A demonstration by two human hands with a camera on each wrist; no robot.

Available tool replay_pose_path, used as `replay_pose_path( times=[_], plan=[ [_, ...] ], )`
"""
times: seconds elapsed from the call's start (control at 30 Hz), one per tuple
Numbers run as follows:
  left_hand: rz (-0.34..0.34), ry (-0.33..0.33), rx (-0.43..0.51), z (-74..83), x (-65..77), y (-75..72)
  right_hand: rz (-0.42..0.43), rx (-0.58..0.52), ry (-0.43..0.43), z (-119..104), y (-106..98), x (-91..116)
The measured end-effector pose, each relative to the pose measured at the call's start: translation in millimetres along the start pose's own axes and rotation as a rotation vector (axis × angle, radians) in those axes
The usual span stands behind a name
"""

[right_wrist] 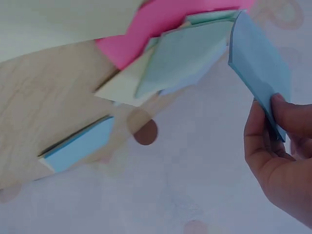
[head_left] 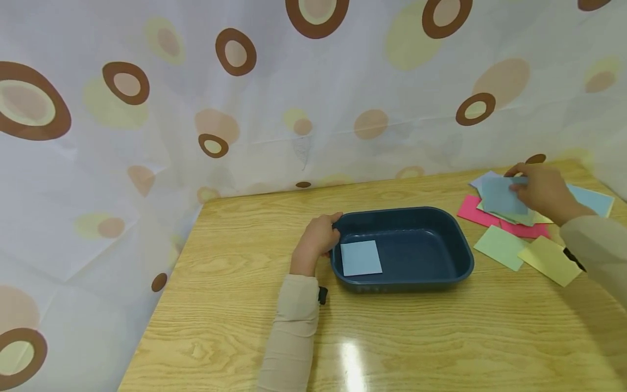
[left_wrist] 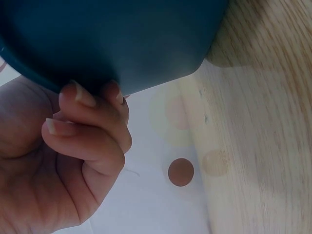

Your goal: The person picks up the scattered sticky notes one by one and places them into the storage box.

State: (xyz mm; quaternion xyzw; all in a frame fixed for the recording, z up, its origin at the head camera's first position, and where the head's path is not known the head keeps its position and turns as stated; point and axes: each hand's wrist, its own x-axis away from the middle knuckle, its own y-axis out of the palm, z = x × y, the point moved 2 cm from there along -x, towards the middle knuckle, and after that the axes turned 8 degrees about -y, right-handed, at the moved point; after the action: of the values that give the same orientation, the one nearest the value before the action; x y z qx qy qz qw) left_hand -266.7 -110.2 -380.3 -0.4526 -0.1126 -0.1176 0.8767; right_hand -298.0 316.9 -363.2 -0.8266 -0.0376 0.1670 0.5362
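A dark blue rectangular tray (head_left: 420,256) stands on the wooden table, with a light blue square sticky-note pad (head_left: 361,258) lying at its left end. My left hand (head_left: 315,239) grips the tray's left rim; in the left wrist view its curled fingers (left_wrist: 92,141) meet the tray wall (left_wrist: 146,44). On the right, my right hand (head_left: 546,190) pinches a blue sticky-note pad (right_wrist: 261,68) between thumb and fingers. The pad is tilted up over a loose pile of pads, with a pale green pad (right_wrist: 187,53) beside it in the right wrist view.
Under the held pad lie a pink pad (head_left: 477,213) and a lilac one (head_left: 485,177). A light green pad (head_left: 501,247) and a yellow pad (head_left: 551,260) lie nearer the front, a blue pad (head_left: 592,200) farther right. A patterned curtain (head_left: 303,98) hangs behind the table.
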Motion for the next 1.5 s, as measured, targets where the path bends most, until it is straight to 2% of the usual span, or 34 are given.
replay_pose_path(
  times=[0.13, 0.23, 0.4, 0.53, 0.67, 0.87, 1.07, 1.3, 1.5],
  plan=[
    [0.001, -0.006, 0.002, 0.9, 0.6, -0.4, 0.114, -0.014, -0.049, -32, -11, -6],
    [0.001, -0.009, 0.005, 0.8, 1.1, -1.1, 0.168, -0.044, -0.082, -59, -18, -10],
    [0.001, -0.011, 0.006, -1.0, 0.4, -1.5, 0.189, -0.109, -0.128, -101, -19, -15],
    [0.002, -0.018, 0.006, -1.8, -0.4, -1.7, 0.165, -0.162, -0.153, -130, -15, -18],
    [0.000, -0.022, 0.007, -1.9, -0.5, -2.3, 0.103, -0.196, -0.169, -154, -8, -22],
    [-0.002, -0.021, 0.005, -2.0, -1.5, -2.7, -0.033, -0.249, -0.143, -182, 7, -33],
    [-0.004, -0.013, 0.005, -2.4, -0.6, -2.6, -0.128, -0.293, -0.209, -207, 27, -38],
    [-0.005, -0.013, 0.003, -2.8, -1.6, -3.2, -0.241, -0.344, -0.235, -226, 51, -45],
    [-0.007, -0.025, 0.016, -4.5, -3.5, -2.6, -0.350, -0.334, -0.198, -233, 72, -47]
  ],
)
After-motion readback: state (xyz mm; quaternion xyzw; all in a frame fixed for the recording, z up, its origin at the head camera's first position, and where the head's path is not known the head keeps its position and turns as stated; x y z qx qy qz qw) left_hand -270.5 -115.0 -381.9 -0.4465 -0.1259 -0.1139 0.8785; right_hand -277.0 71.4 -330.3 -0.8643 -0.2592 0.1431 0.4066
